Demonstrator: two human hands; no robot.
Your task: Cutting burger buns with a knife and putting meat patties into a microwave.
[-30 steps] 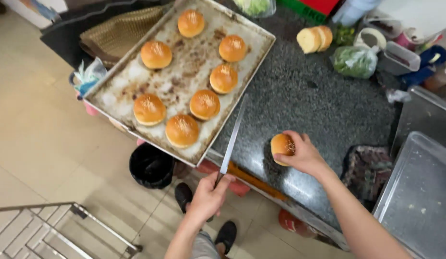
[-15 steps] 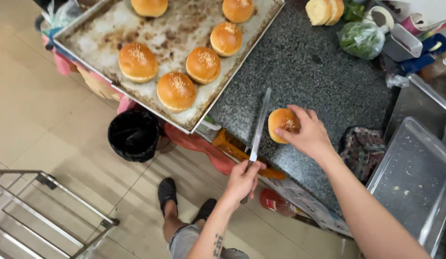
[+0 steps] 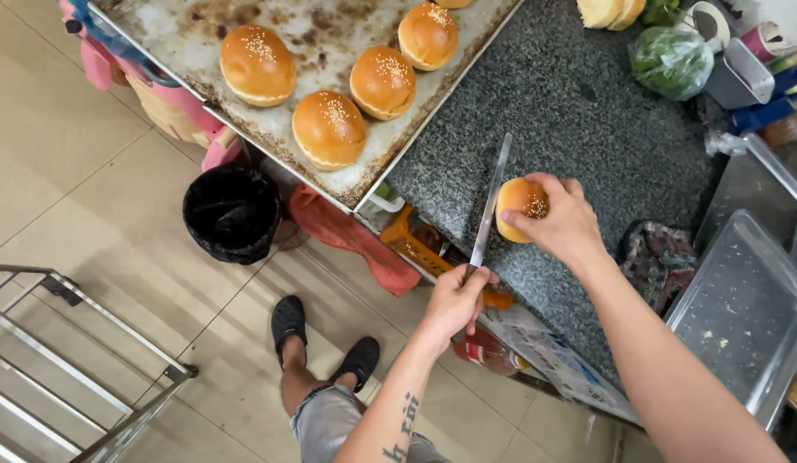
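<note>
The right hand (image 3: 563, 221) clamps a sesame bun (image 3: 520, 207) on edge against the granite bench (image 3: 587, 120), steadying its side toward the blade. The left hand (image 3: 457, 300), closed around the handle, lays a long knife (image 3: 490, 206) alongside it.

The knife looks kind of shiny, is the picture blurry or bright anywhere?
Head view: the knife blade glints with soft glare; the floor shows pale reflections; the bun and both hands look sharp; straight edges bend a little near the corners.

The speckled granite counter (image 3: 587, 146) bears a baking tray (image 3: 201, 51) (overhanging), bagged greens (image 3: 670, 58) and a cloth (image 3: 664, 261).
</note>
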